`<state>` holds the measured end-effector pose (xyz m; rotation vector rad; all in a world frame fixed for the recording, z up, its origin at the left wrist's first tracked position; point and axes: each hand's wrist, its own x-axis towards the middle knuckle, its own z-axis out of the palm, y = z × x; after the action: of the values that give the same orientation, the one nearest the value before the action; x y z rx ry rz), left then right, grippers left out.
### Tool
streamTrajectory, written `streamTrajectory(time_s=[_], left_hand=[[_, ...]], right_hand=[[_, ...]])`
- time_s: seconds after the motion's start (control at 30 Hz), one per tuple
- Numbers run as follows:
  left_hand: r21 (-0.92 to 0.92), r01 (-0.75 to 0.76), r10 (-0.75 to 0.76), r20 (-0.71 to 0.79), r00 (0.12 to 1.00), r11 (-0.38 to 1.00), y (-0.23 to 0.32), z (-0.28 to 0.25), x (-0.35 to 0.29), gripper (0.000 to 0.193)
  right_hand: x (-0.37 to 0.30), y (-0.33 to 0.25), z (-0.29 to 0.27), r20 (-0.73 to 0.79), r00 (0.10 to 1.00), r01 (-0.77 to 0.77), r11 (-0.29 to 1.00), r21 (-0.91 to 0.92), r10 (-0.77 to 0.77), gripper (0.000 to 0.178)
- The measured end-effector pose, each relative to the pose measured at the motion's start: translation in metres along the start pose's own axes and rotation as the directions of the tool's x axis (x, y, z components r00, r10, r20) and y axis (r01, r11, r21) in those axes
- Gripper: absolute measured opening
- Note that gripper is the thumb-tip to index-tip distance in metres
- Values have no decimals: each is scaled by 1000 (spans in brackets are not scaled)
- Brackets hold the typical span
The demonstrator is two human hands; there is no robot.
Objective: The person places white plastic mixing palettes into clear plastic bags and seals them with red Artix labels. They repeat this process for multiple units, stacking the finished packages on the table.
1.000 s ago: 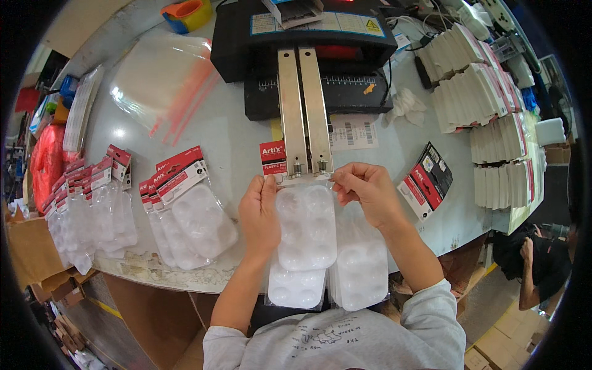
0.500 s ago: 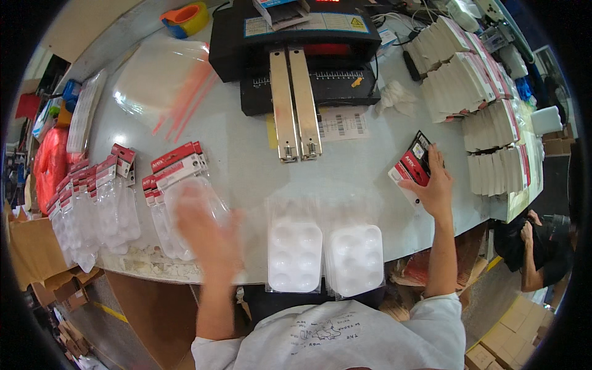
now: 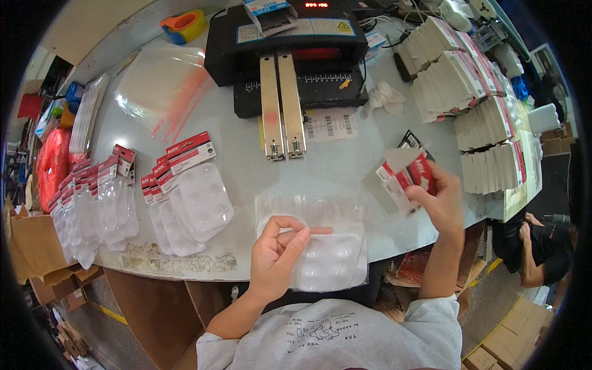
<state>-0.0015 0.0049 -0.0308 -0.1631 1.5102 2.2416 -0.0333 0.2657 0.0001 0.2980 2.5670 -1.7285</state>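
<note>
Pale counter (image 3: 345, 169) spreads below. Right fingers (image 3: 420, 196) grasp a red-and-white card (image 3: 421, 174), beyond and right of the bagged white tray (image 3: 330, 265) left fingers (image 3: 280, 222) pinch.

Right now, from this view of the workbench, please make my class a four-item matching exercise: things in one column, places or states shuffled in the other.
1. Left hand
2. Right hand
3. Black machine
4. Clear bags with red stripes

A. Lying flat to the left of the machine
B. Holding a red-and-white card
C. Has two metal bars in front
D. At the bagged white trays

Pairs: 1-D, 2-B, 3-C, 4-A
</note>
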Motion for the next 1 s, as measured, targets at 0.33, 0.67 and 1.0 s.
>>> streamTrajectory(time_s=[0.33,0.67,1.0], left_hand=[[509,-84,134,-63,989,856,13,-10,-11,18],[599,-274,367,-36,929,752,2,-20,-6,18],[463,-161,338,-330,882,872,-9,-30,6,25]], right_hand=[[5,-47,66,475,878,150,979,-140,-67,24],[21,-36,60,550,824,254,956,-149,-133,24],[0,-1,65,597,759,-468,855,222,260,18]])
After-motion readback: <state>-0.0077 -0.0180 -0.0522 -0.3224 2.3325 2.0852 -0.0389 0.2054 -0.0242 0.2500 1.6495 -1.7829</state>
